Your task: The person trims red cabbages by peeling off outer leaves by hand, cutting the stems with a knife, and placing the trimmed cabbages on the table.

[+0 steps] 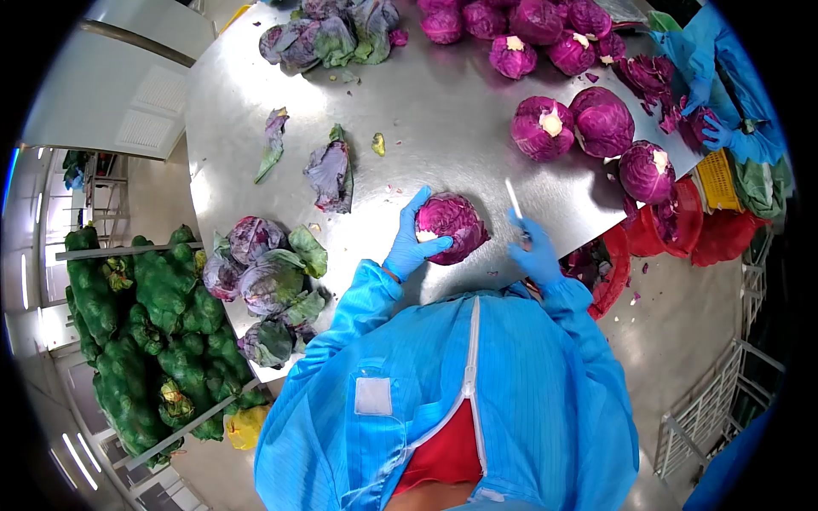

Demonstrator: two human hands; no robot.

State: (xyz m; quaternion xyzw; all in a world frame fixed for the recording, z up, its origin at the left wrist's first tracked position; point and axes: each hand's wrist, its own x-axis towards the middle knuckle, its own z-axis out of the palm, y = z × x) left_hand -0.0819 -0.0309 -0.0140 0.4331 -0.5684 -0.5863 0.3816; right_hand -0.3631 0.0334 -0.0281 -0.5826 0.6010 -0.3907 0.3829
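My left hand point(411, 240), in a blue glove, is closed around the left side of a red cabbage point(458, 228) resting on the steel table near my body. The pale cut stem of this cabbage faces left, by my thumb. To its right, and apart from it, my gloved right hand point(535, 249) grips a knife point(513, 198). The narrow, light-coloured blade points up and away from me; its handle is hidden in my fingers. Loose outer leaves point(329, 176) lie beyond my left hand.
Untrimmed cabbages point(271, 283) sit at the table's left edge. Trimmed red cabbages point(542, 128) stand at right and far side. Red bags point(609, 272) and a yellow basket point(720, 180) are at right. A co-worker's blue-gloved hand point(717, 132) touches a cabbage. Green net sacks point(153, 341) fill a rack.
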